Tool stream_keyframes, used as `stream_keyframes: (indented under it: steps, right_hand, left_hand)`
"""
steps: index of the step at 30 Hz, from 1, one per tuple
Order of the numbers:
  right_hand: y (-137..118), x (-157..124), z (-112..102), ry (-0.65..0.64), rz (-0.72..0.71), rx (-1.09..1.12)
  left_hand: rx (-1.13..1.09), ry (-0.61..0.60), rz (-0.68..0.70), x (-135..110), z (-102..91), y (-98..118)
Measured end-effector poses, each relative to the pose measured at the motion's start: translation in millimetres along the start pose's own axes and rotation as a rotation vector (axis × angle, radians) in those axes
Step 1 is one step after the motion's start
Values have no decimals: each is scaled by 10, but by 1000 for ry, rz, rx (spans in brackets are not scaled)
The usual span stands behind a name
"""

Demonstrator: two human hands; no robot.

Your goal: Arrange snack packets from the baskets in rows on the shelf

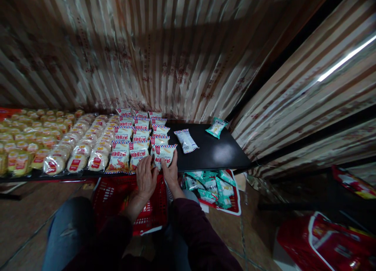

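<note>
My left hand (146,177) rests at the front edge of the black shelf (214,151), fingers curled against the lower edge of a white snack packet with red and blue print. My right hand (171,170) lies on the front packet (164,153) of the rightmost row, fingers stretched along its right side. These packets (138,135) form neat rows running back to the curtain. One loose white packet (186,140) lies to the right on the bare shelf, and a green packet (216,127) sits near the back right corner.
Rows of round yellow cakes in clear wrappers (55,141) fill the shelf's left side. An empty red basket (129,200) stands below my hands, another basket (216,188) holds green packets. A striped curtain (164,55) hangs behind. A red bag (323,239) lies at the lower right.
</note>
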State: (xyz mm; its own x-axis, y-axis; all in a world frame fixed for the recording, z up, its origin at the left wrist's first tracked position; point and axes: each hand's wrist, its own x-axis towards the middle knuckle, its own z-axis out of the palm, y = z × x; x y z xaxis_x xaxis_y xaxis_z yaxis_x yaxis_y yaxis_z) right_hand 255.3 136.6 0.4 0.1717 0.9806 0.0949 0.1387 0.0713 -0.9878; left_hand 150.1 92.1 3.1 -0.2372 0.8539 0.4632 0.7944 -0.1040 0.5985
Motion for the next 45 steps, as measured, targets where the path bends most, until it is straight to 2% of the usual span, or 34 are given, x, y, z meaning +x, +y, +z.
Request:
stream_keyframes:
  steps: [4, 8, 13, 18, 27, 32, 37, 45]
  right_hand:
    - [-32, -3, -12, -18, 1, -39]
    - [-32, 17, 3, -17, 14, -72]
    - [-7, 53, 56, -9, -74, -88]
    - [8, 93, 73, 11, -87, -121]
    - [-32, 181, 67, 21, -71, -182]
    - [-13, 171, 96, 37, -128, -247]
    - [14, 155, 136, 0, -203, -296]
    - [42, 172, 228, 126, -195, -383]
  left_hand:
    - [78, 54, 20, -22, -71, -120]
    - [131, 45, 65, -28, -95, -274]
    - [128, 53, 118, -40, -44, -381]
    - [112, 69, 128, -48, 0, -416]
    - [89, 75, 188, -6, -30, -439]
    - [84, 80, 199, 12, -44, -419]
    - [88, 84, 193, 10, -43, -411]
    - [102, 83, 202, 9, -31, -443]
